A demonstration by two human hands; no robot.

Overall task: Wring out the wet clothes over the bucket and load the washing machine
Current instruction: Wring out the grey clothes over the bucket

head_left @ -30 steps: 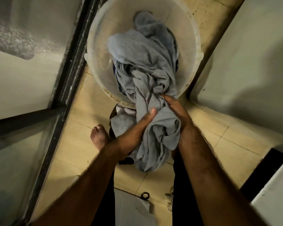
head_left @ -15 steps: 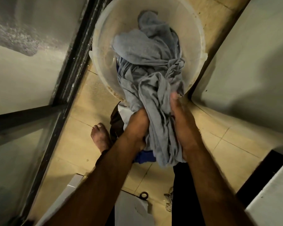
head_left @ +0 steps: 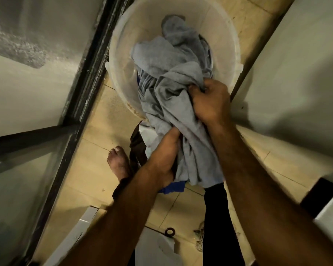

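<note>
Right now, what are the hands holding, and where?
The gray cloth: right hand bunches a fold by the bucket, left hand grips its lower part.

Matt grey cloth (head_left: pixel 173 104), translucent smooth plastic bucket (head_left: pixel 225 35), glossy beige floor tiles (head_left: pixel 96 169).

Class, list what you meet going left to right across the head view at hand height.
Dark door frame → bare foot → left hand → right hand → pale wall. The grey cloth and bucket overlap these, so they are omitted.
</note>
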